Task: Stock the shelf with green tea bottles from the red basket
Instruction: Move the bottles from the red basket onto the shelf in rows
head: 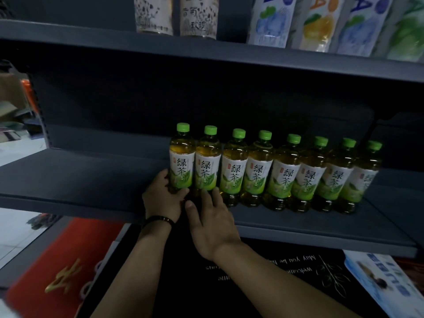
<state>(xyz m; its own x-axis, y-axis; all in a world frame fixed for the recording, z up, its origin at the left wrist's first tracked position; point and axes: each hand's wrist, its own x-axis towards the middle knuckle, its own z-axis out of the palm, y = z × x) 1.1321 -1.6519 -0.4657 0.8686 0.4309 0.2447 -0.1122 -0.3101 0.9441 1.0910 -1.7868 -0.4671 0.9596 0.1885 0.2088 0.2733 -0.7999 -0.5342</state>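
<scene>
Gripping end bottle (182,166) low: left hand (161,198). Right hand (212,226) beside it, fingers straight, holding nothing. Risk: shove toward 3 o'clock dominoes the row (284,177).

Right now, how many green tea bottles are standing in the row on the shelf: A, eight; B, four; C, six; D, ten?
A: eight green-capped green tea bottles stand side by side on the shelf, the left hand gripping the leftmost bottle.

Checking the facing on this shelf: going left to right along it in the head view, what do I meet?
Bare shelf board, left hand, first green tea bottle, second bottle with right hand before it, six more bottles.
</scene>
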